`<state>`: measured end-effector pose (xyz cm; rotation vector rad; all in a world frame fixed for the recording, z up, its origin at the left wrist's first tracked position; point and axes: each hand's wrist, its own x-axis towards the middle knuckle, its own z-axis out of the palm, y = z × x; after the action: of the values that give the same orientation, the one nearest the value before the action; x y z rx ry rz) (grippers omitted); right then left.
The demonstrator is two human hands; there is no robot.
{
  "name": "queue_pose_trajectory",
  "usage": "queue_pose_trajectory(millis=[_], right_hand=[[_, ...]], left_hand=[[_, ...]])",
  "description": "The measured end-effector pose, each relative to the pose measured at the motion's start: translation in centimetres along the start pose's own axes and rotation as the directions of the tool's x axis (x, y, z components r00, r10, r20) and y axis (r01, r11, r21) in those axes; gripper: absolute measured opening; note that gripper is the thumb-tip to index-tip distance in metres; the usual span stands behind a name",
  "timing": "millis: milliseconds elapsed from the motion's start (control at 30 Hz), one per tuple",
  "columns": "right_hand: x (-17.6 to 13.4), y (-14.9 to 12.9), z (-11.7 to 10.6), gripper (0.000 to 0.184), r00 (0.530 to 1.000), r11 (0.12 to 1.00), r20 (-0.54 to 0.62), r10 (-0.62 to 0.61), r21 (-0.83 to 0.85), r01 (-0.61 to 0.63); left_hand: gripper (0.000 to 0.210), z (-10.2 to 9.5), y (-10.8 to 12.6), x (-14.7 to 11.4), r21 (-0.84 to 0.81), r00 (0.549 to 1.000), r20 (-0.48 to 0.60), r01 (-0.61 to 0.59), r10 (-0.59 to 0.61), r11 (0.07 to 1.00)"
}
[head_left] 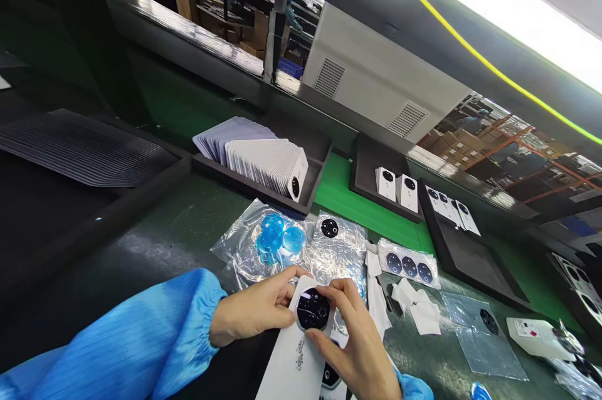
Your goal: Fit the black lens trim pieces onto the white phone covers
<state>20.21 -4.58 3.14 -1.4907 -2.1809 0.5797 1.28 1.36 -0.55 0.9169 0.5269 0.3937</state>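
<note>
A white phone back cover [288,367] with small dark print is tilted in front of me at the bottom centre. My left hand [251,312] grips its upper left edge between thumb and fingers. My right hand [360,340] pinches a round black camera lens cover [313,308] at the top of that panel, thumb below and fingers above. Whether the lens cover lies fully flat cannot be told. Partly hidden under my right hand is another white cover with a black disc [330,376]. Just beyond my hands lies a clear bag [244,234] of blue round films [294,239].
Behind stands a black tray [244,177] with rows of white covers [268,162]. More trays with covers [385,193] stand right. A packed strip of lens covers [409,266], white wipes [426,318] and a clear bag [493,350] lie right. Dark sheets [84,146] fill the left.
</note>
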Motion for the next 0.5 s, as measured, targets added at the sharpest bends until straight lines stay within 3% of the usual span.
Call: queue_pose_trajectory(millis=[500], right_hand=[[0.07,-0.22,-0.05,0.043,1.0,1.0,0.003,0.031,0.002,-0.031]], left_hand=[[0.053,0.22,0.31,-0.13,-0.025,1.0,-0.023,0.005,-0.006,1.0]])
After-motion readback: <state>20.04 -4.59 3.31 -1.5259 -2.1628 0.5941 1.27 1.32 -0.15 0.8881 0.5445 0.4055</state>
